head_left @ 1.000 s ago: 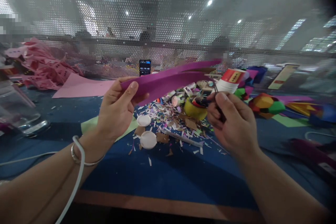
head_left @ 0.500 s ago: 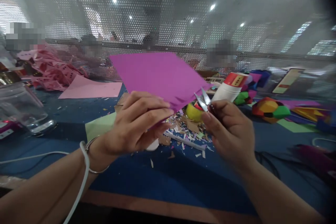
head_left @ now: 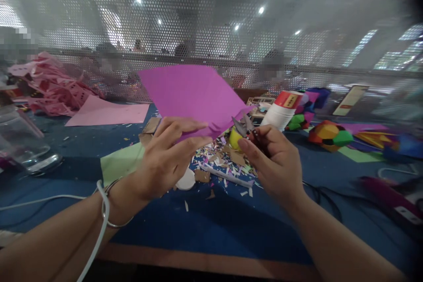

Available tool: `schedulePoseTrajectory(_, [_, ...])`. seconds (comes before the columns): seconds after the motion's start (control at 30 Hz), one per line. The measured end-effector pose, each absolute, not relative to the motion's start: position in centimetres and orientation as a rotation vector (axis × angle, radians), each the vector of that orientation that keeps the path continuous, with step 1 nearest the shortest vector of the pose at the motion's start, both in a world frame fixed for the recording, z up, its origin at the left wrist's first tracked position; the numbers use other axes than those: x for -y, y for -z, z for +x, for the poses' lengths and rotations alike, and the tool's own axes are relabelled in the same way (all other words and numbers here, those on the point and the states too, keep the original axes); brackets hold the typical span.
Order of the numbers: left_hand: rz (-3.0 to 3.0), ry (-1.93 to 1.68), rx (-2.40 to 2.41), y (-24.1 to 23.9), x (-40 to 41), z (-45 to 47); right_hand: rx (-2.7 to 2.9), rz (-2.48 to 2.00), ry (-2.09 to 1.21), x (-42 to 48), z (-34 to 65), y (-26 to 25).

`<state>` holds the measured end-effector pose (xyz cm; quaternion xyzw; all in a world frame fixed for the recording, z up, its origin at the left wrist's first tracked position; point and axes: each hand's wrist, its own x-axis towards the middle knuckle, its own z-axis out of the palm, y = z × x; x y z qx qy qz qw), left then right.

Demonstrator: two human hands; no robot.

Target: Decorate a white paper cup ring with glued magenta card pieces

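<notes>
One purple sheet (head_left: 190, 94) is up above the table (head_left: 214, 222), its near edge pinched in the left hand (head_left: 165, 158), whose thumb is hidden. The right hand (head_left: 279, 158) grips scissors (head_left: 243, 128), blades parted near the sheet's right corner; whether they touch it, I cannot tell. Below lie scraps (head_left: 237, 157) and a white disc (head_left: 186, 179); cups (head_left: 278, 116) are just beyond the right hand

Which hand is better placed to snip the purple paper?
Probably the right hand: it holds the scissors open near the edge of the purple paper, which the left hand holds.
</notes>
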<state>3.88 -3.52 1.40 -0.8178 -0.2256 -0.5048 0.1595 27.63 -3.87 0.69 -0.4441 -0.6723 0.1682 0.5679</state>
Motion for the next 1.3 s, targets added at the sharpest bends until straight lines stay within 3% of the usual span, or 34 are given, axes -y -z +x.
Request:
schedulePoseTrajectory(0.23, [-2.024, 1.752, 0.896, -1.4, 2.7, 2.9, 1.599, -1.029, -0.335, 3.9, 27.7, -0.8])
schedulePoseTrajectory(0.47, [-1.881, 1.669, 0.858, -2.6, 2.2, 1.4, 1.788, -1.045, -0.316, 4.2, 27.6, -0.7])
schedulePoseTrajectory(0.63, [-2.007, 1.495, 0.97, -4.1, 2.3, -0.1, 1.866, -1.103, -0.427, 4.3, 27.5, -0.6])
schedulePoseTrajectory(0.87, [-2.482, 1.55, 1.051, -6.2, 0.5, -3.4, 1.867, -1.104, -0.64, 4.0, 27.8, -1.1])
schedulePoseTrajectory(1.2, [-2.798, 1.826, 1.371, -3.1, -4.5, -3.6, 1.86, -1.123, -0.786, 2.9, 28.9, -1.8])
schedulePoseTrajectory(1.3, [-2.88, 1.743, 1.39, -1.6, -4.3, -2.5, 1.873, -1.142, -0.857, 2.6, 29.2, -1.8])
